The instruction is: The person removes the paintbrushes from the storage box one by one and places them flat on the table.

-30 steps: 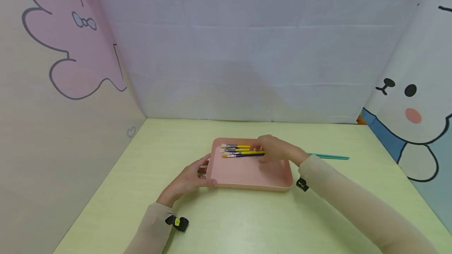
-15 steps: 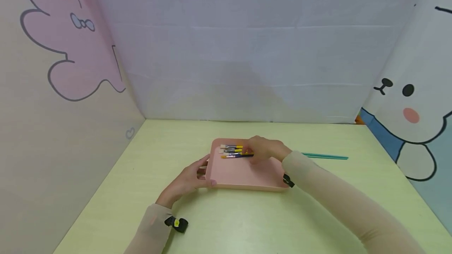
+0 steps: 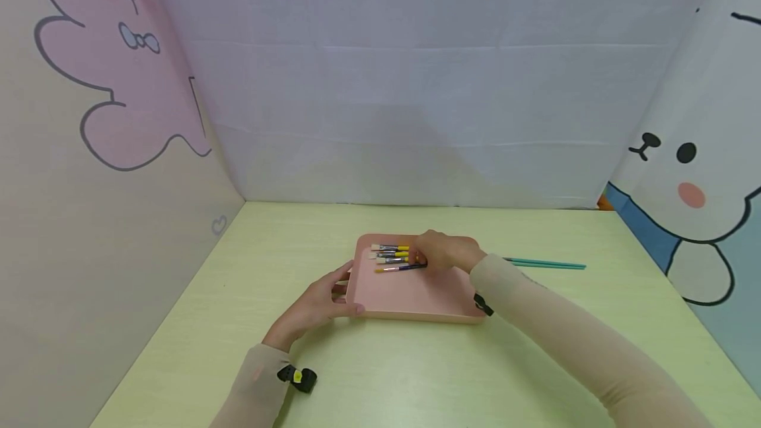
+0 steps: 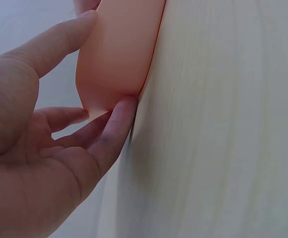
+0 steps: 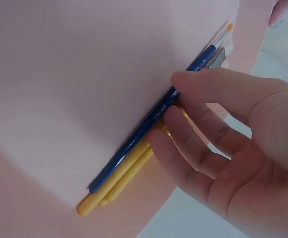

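Note:
In the head view a pink tray [image 3: 410, 292] holds several paintbrushes, yellow-handled ones [image 3: 399, 248] and a dark blue one [image 3: 404, 268]. My left hand [image 3: 318, 302] grips the tray's left side, thumb on the front left corner; the left wrist view shows the fingertips against the outer wall [image 4: 119, 54]. My right hand [image 3: 441, 251] is over the brushes inside the tray. In the right wrist view its thumb and fingers pinch the blue brush [image 5: 134, 139], which lies beside the yellow handles [image 5: 126, 171]. The other ends of the brushes are hidden in the head view.
Two teal sticks [image 3: 549, 263] lie on the pale table [image 3: 380, 375], to the right of the tray and partly behind my right sleeve. White cloth [image 3: 416, 84] hangs along the back, with cartoon-printed panels at both sides.
My right hand has moved left along the brushes. The blue brush's bristle end has shifted slightly toward the tray's front, apart from the yellow ones. My left hand stays at the tray.

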Demonstrator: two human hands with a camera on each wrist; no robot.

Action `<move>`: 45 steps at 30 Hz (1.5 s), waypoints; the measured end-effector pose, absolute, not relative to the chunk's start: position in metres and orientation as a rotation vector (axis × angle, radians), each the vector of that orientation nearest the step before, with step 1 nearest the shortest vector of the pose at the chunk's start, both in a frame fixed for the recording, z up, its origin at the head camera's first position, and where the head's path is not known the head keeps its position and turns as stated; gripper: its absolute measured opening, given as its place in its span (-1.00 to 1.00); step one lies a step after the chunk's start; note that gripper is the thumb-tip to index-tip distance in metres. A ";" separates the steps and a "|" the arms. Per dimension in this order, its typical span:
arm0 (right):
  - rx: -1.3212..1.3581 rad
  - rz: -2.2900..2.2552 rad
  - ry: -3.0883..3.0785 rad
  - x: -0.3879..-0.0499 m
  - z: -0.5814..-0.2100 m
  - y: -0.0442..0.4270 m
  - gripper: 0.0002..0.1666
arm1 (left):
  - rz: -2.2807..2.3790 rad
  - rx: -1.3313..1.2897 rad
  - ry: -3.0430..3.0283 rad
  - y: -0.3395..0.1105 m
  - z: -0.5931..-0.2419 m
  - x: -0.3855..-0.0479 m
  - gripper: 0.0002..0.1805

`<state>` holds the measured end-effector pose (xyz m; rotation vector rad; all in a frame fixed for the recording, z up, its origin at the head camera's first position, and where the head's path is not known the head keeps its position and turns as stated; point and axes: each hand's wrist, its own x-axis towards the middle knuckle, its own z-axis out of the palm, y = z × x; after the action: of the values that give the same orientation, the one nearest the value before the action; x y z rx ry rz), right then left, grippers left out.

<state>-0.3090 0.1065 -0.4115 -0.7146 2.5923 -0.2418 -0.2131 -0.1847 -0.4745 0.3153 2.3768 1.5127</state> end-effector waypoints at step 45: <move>-1.239 -0.511 2.722 -0.307 -0.382 0.154 -0.62 | 1.501 0.309 2.378 -0.185 -0.473 -0.215 0.16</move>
<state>-0.3066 0.1539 -0.3824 -1.2387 2.7222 -0.5113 -0.2146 -0.1848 -0.4733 0.3086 2.3780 1.5012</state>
